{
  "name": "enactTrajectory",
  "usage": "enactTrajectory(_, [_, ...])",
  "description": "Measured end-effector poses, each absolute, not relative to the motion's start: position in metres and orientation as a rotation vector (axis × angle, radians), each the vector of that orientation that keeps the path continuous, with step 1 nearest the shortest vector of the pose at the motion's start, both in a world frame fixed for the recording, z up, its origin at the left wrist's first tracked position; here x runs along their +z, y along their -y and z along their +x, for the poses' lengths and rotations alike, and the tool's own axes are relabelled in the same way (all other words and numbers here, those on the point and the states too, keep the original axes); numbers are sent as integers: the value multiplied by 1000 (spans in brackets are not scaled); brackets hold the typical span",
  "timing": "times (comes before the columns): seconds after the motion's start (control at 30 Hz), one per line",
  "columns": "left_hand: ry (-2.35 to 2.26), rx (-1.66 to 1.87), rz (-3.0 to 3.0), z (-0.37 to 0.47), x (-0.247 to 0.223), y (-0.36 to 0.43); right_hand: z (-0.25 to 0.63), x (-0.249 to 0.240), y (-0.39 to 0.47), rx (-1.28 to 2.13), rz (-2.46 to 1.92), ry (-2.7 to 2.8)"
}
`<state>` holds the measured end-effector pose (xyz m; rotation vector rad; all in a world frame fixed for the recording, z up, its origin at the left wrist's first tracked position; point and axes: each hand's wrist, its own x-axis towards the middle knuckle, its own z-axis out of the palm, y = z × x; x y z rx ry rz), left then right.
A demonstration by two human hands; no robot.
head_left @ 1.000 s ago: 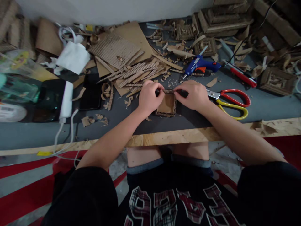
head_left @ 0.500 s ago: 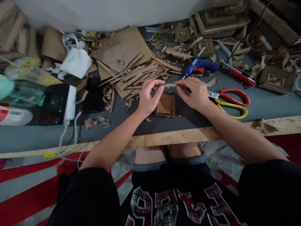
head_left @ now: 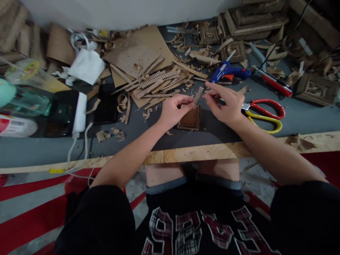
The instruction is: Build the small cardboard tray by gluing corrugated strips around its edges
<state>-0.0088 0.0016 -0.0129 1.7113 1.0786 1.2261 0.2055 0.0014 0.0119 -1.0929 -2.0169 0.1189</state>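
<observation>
My left hand [head_left: 176, 108] pinches the lower end of a short corrugated cardboard strip [head_left: 198, 94] between thumb and fingertips. The strip stands tilted, its free end pointing up and away. Just to its right is my right hand [head_left: 224, 102], apart from the strip, with a gap between its thumb and index finger and nothing seen in it. Below the left fingertips lies a small square cardboard tray [head_left: 190, 120] with low corrugated walls. The left hand covers its far left corner.
A blue glue gun [head_left: 230, 72] lies beyond my right hand, with red-and-yellow-handled scissors [head_left: 268, 106] to the right and a red cutter [head_left: 276, 85] behind. Corrugated strips [head_left: 159, 83] pile up at the back. A phone [head_left: 105, 104] and bottles [head_left: 18, 127] are at left.
My right hand has let go of the strip and moved slightly right. The strip, earlier level between both hands, now tilts upward in my left hand, which has come over the tray's edge.
</observation>
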Motion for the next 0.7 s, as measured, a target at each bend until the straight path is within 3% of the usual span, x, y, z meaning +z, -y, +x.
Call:
enactTrajectory(0.27, [-891, 1175, 1489, 0, -12, 3, 190, 17, 7, 166, -1105, 1951])
enactTrajectory(0.7, [-1040, 1367, 1381, -10, -22, -10, 193, 12, 0, 256, -1144, 1993])
